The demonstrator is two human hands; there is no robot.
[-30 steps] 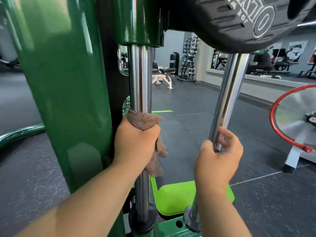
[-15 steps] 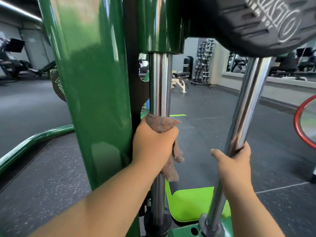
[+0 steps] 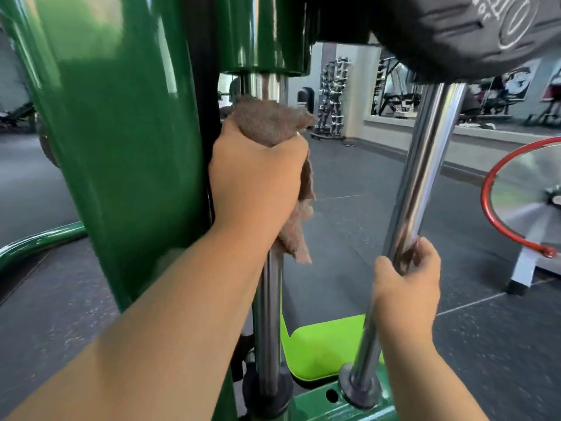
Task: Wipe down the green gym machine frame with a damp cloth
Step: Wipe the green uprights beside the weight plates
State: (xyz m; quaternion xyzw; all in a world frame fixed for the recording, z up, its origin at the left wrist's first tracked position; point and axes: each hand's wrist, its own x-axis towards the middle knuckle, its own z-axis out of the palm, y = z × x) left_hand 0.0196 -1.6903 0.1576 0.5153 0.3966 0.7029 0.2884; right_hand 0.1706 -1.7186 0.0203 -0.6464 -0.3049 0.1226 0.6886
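While I watched the feed, left hand [image 3: 258, 183] gripped the brown cloth [image 3: 270, 123] round the left chrome rod [image 3: 268, 329], beside the green frame column [image 3: 121, 147]; right hand [image 3: 406, 287] curled round the right rod [image 3: 425, 165]

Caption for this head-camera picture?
Left hand wraps a cloth round one chrome rod; right hand grips the other rod.

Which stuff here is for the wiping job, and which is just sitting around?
For the job: cloth, left hand gripping it round the left rod, right hand holding the right rod, green frame.

Just around: dumbbell rack, red-rimmed disc, black plate, lime panel.
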